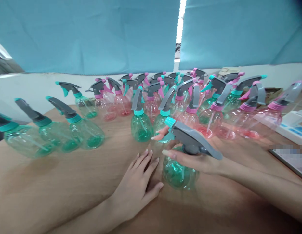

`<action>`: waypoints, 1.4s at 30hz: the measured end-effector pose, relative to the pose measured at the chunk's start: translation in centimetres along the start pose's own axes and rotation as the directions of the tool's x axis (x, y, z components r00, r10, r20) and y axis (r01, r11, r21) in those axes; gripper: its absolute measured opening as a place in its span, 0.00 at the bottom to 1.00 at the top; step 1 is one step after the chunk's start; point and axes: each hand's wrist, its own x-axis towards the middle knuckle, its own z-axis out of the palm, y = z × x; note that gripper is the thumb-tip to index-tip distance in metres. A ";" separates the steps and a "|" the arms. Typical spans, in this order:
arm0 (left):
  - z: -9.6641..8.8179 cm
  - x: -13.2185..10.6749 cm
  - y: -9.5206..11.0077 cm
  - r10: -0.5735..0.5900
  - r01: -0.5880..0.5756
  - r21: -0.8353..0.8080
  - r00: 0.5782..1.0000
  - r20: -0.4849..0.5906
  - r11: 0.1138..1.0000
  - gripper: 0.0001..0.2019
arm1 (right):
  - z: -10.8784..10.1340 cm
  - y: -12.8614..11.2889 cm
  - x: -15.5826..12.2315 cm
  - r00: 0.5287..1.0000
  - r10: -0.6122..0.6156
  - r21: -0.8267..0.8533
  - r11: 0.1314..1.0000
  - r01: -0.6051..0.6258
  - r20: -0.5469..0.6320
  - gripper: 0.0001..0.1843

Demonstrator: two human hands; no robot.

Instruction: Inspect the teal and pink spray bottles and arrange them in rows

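Observation:
My right hand [190, 157] is wrapped round the neck of a green spray bottle [177, 172] that stands on the wooden table [68, 188]. The bottle's grey trigger head [192, 139] with its teal nozzle rises above my fingers. My left hand [137, 188] lies flat on the table just left of that bottle, fingers stretched out, holding nothing. Its thumb nearly reaches the bottle's base; I cannot tell whether they touch.
Several green spray bottles [87, 131] stand at the left, and several pink ones [241, 120] fill the back and right. Blue curtains [92, 35] hang behind a white ledge. A white box [291, 128] and a flat dark-edged object [291, 157] lie at the right.

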 end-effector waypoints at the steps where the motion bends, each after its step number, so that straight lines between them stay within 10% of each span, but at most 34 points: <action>1: -0.1 0.0 0.1 -0.003 0.003 0.000 1.000 0.010 1.000 0.30 | 0.0 -0.1 0.0 1.000 -0.014 -0.001 1.000 0.014 -0.010 0.19; 29: -0.9 -2.9 0.4 -0.048 0.024 -0.204 0.992 -0.113 0.979 0.34 | 3.7 -2.5 0.3 0.981 0.133 -0.025 0.990 -0.137 -0.140 0.07; 42: -0.8 -9.7 -1.6 -0.306 0.252 -0.176 0.830 -0.467 0.952 0.41 | 12.5 -3.6 3.2 0.998 -0.062 0.006 0.998 0.062 0.000 0.18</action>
